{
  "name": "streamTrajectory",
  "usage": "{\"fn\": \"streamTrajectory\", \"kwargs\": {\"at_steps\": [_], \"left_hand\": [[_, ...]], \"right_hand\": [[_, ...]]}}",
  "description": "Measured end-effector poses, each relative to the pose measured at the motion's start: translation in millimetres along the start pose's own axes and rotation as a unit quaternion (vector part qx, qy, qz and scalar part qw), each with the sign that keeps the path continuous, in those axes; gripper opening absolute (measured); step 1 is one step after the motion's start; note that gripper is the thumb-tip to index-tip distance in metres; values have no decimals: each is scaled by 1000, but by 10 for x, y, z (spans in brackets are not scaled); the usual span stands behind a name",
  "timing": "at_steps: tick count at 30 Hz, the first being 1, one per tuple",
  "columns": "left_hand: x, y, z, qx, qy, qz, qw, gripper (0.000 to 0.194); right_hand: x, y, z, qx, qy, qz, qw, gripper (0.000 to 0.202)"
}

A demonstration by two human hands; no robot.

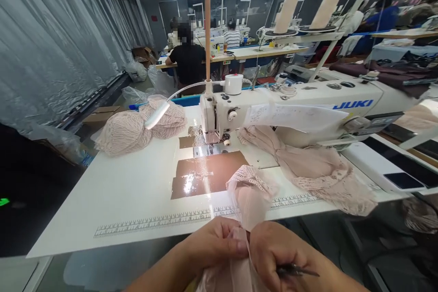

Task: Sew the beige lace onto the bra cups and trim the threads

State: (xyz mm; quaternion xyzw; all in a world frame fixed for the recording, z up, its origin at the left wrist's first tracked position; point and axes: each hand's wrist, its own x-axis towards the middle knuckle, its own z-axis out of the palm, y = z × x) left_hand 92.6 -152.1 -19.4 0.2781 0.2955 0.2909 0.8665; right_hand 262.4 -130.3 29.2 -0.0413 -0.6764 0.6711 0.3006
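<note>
In the head view, my left hand (222,246) is closed, pinching pale pink fabric (241,276) between thumb and fingers in front of the table's near edge. My right hand (280,251) is closed right beside it, its fingers curled around dark thread snips (296,271) whose pointed end sticks out to the right. Its fingertips meet the fabric near the left thumb. The fabric runs up over the table edge and ends in a lace-trimmed part (251,187). How the right fingertips grip the cloth is hidden.
A white sewing machine (294,105) stands behind my hands, with brown tape (212,171) near its needle. Lace cups (143,125) lie at the left, and more pink lace fabric (318,169) at the right. A ruler strip (164,221) follows the table's front edge. Co-workers sit farther back.
</note>
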Motion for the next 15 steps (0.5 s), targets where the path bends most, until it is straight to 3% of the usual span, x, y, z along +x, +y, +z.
{"fn": "streamTrajectory", "kwargs": {"at_steps": [4, 7, 11, 13, 15], "left_hand": [[-222, 172, -92, 36, 14, 47, 998, 34], [-515, 430, -202, 66, 90, 178, 978, 30], [-913, 784, -391, 120, 217, 354, 902, 22], [-1036, 908, -507, 202, 301, 374, 853, 18], [-1122, 1006, -642, 312, 388, 336, 799, 19]], "right_hand": [[25, 22, -14, -65, 22, 51, 996, 38], [65, 143, -69, -106, 77, 151, 980, 31], [157, 323, -140, -83, 176, 239, 951, 37], [201, 362, -170, -68, 194, 258, 944, 44], [244, 370, -206, -53, 192, 262, 944, 50]]}}
